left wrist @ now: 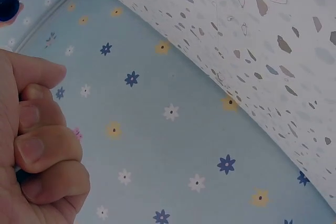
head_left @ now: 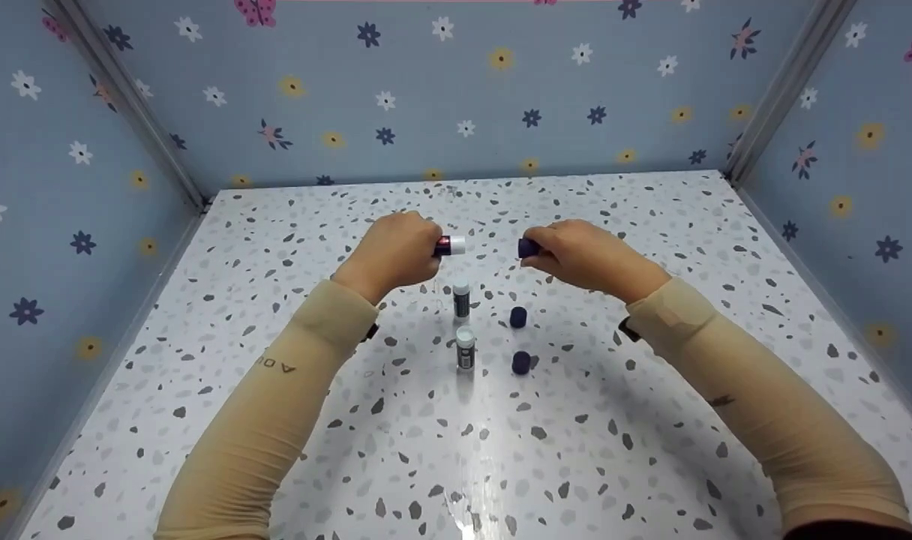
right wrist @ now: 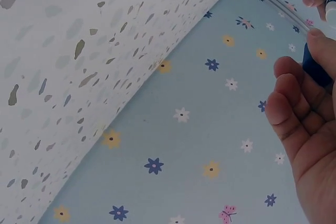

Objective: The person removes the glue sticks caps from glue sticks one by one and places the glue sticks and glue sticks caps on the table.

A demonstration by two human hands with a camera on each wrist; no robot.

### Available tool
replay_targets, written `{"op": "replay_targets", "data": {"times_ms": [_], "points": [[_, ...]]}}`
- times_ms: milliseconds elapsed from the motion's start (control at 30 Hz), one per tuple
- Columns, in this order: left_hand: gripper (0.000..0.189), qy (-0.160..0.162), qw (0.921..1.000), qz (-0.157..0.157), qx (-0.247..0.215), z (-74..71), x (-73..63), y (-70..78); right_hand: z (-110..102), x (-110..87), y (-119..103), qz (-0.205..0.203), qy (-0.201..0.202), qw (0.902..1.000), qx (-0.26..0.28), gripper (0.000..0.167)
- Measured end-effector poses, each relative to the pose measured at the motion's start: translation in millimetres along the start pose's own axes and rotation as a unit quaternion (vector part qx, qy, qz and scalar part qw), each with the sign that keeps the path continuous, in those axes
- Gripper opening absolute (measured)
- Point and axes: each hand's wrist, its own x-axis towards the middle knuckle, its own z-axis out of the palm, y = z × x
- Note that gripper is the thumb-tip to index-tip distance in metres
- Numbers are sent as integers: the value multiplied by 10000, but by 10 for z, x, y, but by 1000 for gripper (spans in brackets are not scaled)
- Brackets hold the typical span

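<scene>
My left hand (head_left: 396, 251) grips a glue stick (head_left: 448, 245) with a dark, partly red label, its bare white end pointing right. Facing it across a small gap, my right hand (head_left: 587, 253) pinches a dark blue cap (head_left: 529, 248) between thumb and fingers. Nearer to me stand two more uncapped glue sticks, a farther one (head_left: 462, 300) and a closer one (head_left: 466, 351). Beside them on the right sit two loose caps, one (head_left: 518, 317) behind the other (head_left: 521, 363). In the left wrist view, curled fingers (left wrist: 50, 150) mostly hide the held stick.
The white speckled table (head_left: 576, 450) reaches back to a blue flowered wall panel (head_left: 426, 90). Similar panels rise at the left (head_left: 43, 247) and right (head_left: 853, 172), joined by grey corner strips (head_left: 786, 90).
</scene>
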Motion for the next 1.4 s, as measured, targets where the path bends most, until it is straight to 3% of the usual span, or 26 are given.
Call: {"op": "replay_targets", "data": {"times_ms": [300, 533, 733, 1100, 1400], "points": [[11, 0, 9996, -297, 2, 14, -6, -72, -1, 28, 33, 299, -95, 9995, 43, 25], [18, 8, 9983, -481, -330, 46, 9, -143, 25, 23, 86, 739, -193, 9966, 307, 33], [20, 83, 9947, -724, -722, 70, 29, -184, 48, 33, 139, 754, -105, 9959, 484, 28], [27, 334, 9801, -945, -1712, 159, 85, -223, 73, 67, 175, 965, -229, 9927, 686, 29], [42, 586, 9643, -905, -2419, 239, 122, -273, 124, 148, 213, 795, -256, 9948, 590, 29]]}}
